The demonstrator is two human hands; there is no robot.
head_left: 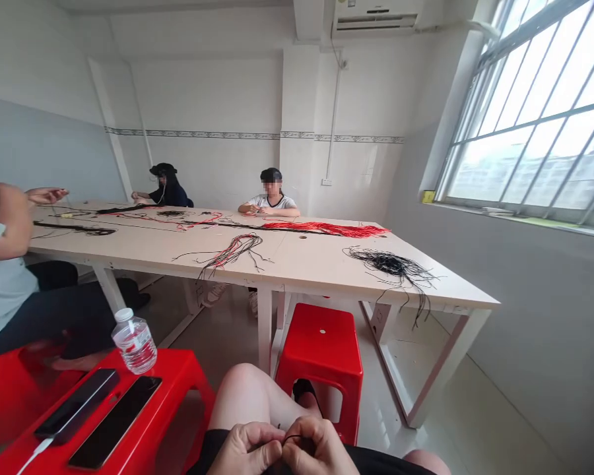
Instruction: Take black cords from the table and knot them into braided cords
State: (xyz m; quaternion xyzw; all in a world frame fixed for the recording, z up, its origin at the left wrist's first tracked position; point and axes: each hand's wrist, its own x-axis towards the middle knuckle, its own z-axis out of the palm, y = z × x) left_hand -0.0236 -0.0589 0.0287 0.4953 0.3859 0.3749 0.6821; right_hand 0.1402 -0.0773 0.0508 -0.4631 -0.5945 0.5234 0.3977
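Observation:
Low in the view, just above the lap, my left hand (251, 448) and my right hand (317, 448) meet fingertip to fingertip. Both are closed in a pinch. A thin black cord (293, 437) shows between them, curving up against the right index finger. The left fingertips press at the same spot, on the cord as far as I can see. The rest of the cord is hidden by the fingers or lost against the black clothing.
A long table (317, 264) carries a black cord bundle (393, 262), red cords (327, 229) and a mixed red-black bunch (235, 251). A red stool (321, 336) stands ahead. Another stool (178, 359) at left holds a bottle (134, 343), a phone (116, 422) and a power bank (76, 406). Several people sit around.

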